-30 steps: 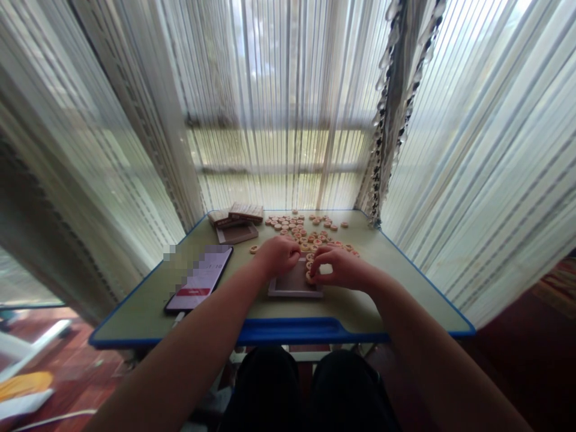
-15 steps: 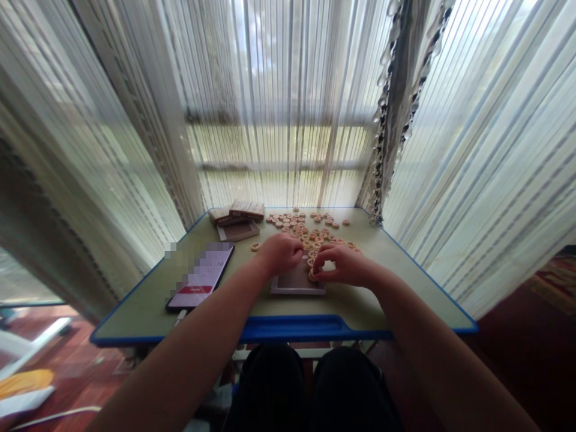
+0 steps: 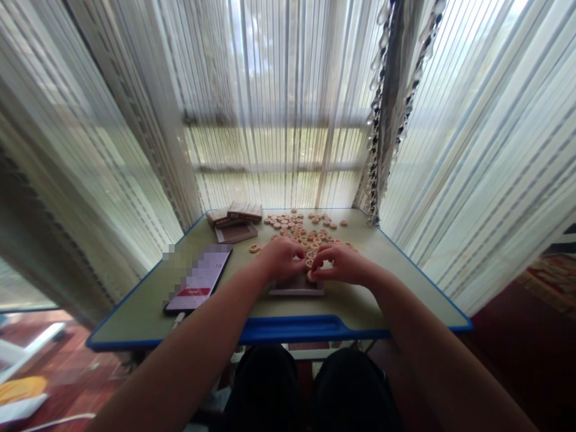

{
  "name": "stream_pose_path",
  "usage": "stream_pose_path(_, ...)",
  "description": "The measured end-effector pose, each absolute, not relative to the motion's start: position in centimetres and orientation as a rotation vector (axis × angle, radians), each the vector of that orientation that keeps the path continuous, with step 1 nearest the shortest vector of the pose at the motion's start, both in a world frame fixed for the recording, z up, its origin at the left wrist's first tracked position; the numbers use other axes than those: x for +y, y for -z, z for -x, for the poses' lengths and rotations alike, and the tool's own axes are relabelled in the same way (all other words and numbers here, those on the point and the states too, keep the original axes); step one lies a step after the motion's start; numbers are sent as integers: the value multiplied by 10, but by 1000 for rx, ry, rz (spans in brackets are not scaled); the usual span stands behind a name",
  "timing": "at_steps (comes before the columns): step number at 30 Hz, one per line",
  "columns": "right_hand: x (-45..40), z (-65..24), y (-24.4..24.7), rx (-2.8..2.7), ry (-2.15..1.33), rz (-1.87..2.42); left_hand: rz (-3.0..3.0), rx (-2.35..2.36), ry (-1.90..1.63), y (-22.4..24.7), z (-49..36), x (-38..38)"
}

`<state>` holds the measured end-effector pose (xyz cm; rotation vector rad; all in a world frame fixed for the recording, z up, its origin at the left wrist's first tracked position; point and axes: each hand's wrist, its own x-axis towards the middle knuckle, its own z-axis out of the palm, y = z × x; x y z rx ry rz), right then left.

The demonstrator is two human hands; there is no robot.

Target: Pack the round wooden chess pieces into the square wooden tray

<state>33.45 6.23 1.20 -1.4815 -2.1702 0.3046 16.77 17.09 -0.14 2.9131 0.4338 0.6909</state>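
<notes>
A shallow tray [image 3: 297, 289] lies near the table's front, with a column of round wooden pieces [image 3: 311, 255] along its right side. My right hand [image 3: 339, 264] has its thumb and fingers closed on the nearest piece [image 3: 310, 276] of that column. Over the tray's left part is my left hand [image 3: 283, 258], its thumb and fingertips apart beside the column, with nothing visible between them. Many loose wooden pieces [image 3: 288, 223] with carved marks are spread behind both hands. The hands hide the tray's back edge and some pieces.
A phone [image 3: 200, 279] with a cable lies at the left of the blue-edged table [image 3: 387, 306]. Two boxes [image 3: 244, 210] and an open tray [image 3: 236, 232] are at the back left. One piece [image 3: 254, 248] lies apart. Curtains [image 3: 279, 108] hang behind the table.
My left hand's fingers have opened from a curled shape and turned toward the column. My right hand has barely moved. The view has shifted slightly.
</notes>
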Motion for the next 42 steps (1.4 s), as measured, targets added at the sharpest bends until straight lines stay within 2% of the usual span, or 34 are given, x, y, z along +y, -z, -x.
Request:
stream_pose_path(15,67,-342,-10,-2072,-326,1522,-3005,490,-688,4,-168,173)
stream_pose_path(22,88,-380,7,-1306,159,1947,-2942,556,-839,5,-169,180)
stream_pose_path(24,91,-388,14,-1353,254,2084,-2871,591,-923,5,-167,184)
stream_pose_path(29,92,-393,21,-1406,218,2243,-2784,694,-1027,6,-162,193)
stream_pose_path(37,101,-385,29,-1756,239,2083,-2838,670,-962,8,-162,194)
stream_pose_path(42,101,-381,29,-1734,249,2090,-2845,695,-935,9,-161,196)
